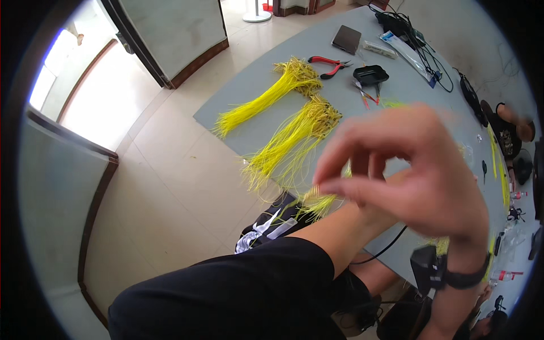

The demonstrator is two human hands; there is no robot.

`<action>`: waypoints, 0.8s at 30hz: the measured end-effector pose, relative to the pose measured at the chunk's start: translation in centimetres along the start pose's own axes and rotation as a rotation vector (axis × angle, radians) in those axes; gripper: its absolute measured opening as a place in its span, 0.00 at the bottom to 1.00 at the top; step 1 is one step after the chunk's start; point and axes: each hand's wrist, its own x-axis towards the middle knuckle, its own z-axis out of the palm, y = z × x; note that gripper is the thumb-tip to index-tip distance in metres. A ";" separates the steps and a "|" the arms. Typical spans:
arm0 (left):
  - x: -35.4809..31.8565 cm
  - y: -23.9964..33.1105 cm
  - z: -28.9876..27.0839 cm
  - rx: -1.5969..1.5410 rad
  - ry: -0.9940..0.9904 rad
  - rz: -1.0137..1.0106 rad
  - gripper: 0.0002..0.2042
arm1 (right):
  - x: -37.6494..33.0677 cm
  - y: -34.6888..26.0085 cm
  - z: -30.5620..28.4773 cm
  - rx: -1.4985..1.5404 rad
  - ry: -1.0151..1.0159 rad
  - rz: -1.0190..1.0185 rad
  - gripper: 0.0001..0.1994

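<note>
My right hand [408, 175] is raised close to the camera and blurred, a black band on its wrist. Its thumb and forefinger are pinched together at the left on what looks like a thin yellow wire end. My left forearm [334, 232] reaches out of a black sleeve and passes behind the right hand, which hides the left hand. A small tuft of yellow wires [317, 205] sticks out just below the pinched fingers, over the edge of the grey table [255, 96].
Two long bundles of yellow wires [266, 96] [292, 141] lie on the table. Behind them are red-handled pliers [328, 63], a small black box [370, 74], a dark flat device [346, 38] and black cables [419, 39]. A black bag [266, 226] sits on the tiled floor.
</note>
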 end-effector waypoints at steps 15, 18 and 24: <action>-0.3 -0.2 -0.2 -0.127 0.041 0.070 0.17 | 1.1 9.9 -1.6 -0.567 0.391 0.243 0.11; 0.9 0.1 -0.9 -0.216 0.058 0.115 0.18 | -3.0 6.7 -0.7 -0.494 0.609 -0.005 0.06; 1.6 2.0 -2.7 -0.453 0.053 0.207 0.23 | -11.6 -0.5 4.8 -0.246 0.799 -0.273 0.08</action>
